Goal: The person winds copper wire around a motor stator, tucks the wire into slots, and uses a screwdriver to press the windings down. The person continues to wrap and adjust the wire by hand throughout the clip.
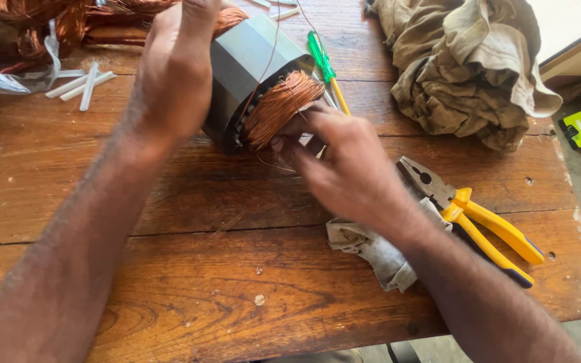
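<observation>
Motor stator (250, 74), upper centre of frame, lies tilted; long axis runs upper left to lower right, copper coil (280, 106) end facing lower right. Left hand (173, 74) clasps body; right hand (344, 165) pinches coil. Pliers (479, 222) near right table (237, 289) edge; bare wood in lower frame.

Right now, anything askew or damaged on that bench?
Mostly no. A thin loose copper strand arcs free over the grey stator core instead of lying in the copper winding the right hand fingers. Left hand steadies the core. Pliers lie flat, intact.
</observation>
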The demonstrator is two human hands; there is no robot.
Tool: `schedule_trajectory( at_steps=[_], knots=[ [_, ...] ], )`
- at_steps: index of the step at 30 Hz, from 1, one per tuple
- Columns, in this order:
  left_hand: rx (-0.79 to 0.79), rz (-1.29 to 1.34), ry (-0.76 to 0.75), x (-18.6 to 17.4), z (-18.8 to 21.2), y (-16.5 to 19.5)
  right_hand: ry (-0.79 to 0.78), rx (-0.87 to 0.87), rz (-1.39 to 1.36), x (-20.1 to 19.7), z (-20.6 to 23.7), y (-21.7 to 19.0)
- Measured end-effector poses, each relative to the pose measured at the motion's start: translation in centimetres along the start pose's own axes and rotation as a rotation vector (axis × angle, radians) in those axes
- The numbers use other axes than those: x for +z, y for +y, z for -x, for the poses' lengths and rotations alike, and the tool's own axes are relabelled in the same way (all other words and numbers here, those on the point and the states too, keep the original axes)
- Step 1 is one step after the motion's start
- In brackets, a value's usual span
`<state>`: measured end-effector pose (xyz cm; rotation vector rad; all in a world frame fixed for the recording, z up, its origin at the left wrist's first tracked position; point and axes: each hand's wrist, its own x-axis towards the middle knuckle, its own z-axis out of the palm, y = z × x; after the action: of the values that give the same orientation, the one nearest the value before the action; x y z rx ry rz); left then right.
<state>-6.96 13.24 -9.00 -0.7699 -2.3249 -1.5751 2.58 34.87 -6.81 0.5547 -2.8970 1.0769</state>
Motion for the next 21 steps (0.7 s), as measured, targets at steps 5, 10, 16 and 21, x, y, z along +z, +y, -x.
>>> schedule_trajectory(
  at_steps=[5, 10, 16, 21],
  knots=[
    [0.036, -0.064, 0.094, 0.3, 0.3, 0.0, -0.063, 0.221, -0.179, 1.1, 0.3, -1.5],
    [0.171, 0.034, 0.049, -0.1, 0.0, 0.1, -0.125, 0.211, -0.156, -0.6, -0.1, -1.1],
    [-0.025, 0.148, -0.019, 0.0, -0.2, -0.9, -0.107, 0.238, 0.163, -1.5, -0.1, -1.0],
    [0.024, 0.243, -0.033, 0.2, 0.0, -1.4, -0.240, 0.390, 0.140, 0.5, -0.5, -1.9]
  ],
)
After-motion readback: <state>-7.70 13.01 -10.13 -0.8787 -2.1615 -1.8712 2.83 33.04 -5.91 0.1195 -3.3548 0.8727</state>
